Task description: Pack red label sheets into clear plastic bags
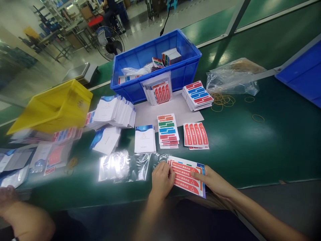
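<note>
My right hand (213, 180) grips a small stack of sticker sheets, its thumb lying on top. The uppermost sheet (187, 179) has red labels with white lettering, and a blue-edged piece shows beneath it. At the stack's left edge, my left hand (162, 179) has its fingers curled closed; what they pinch is hidden. Clear plastic bags (142, 165) lie flat on the table beside and behind that hand. Just beyond stand a pile of white booklets (145, 139), a pile of multicoloured sticker sheets (168, 130) and a pile of red sticker sheets (196, 135).
A blue bin (155, 78) holds more sheets, with a packed bag (159, 92) leaning on it. Rubber bands (222, 100) and a plastic bag (233, 77) lie right. More booklets (112, 110) and a yellow bin (55, 107) stand left. Another person's arm (27, 217) enters lower left.
</note>
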Tool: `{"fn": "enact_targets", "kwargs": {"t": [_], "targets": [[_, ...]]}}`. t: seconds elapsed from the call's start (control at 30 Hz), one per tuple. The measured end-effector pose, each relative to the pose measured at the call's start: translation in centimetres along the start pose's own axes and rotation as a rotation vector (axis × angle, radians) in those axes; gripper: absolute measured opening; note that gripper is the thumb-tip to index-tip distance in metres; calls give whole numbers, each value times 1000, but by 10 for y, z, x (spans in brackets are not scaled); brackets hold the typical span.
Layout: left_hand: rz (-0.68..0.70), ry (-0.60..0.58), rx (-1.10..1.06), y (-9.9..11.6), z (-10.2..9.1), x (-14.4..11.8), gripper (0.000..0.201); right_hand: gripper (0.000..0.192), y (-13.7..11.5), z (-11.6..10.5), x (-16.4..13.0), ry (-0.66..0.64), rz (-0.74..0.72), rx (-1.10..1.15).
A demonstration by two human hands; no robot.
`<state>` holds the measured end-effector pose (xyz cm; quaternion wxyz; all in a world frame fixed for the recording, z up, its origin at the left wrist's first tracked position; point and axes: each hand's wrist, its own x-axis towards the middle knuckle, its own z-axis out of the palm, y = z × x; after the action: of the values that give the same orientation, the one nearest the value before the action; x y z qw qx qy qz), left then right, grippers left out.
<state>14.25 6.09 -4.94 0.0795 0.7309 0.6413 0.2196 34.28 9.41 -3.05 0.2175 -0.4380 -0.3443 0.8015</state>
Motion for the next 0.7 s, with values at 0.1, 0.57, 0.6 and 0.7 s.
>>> {"fn": "enact_targets", "kwargs": {"t": [0.1, 0.57, 0.6, 0.7], "targets": [[11, -6, 5, 0, -1, 0, 21, 45, -5, 2, -1, 8, 2, -69], [104, -10, -30, 11, -10, 4, 22, 54, -13, 12, 16, -65, -117, -281], [98, -11, -38, 12, -11, 3, 22, 53, -14, 12, 17, -90, -123, -312], [26, -3, -122, 15, -19, 1, 22, 53, -22, 8, 16, -191, -156, -297]]}}
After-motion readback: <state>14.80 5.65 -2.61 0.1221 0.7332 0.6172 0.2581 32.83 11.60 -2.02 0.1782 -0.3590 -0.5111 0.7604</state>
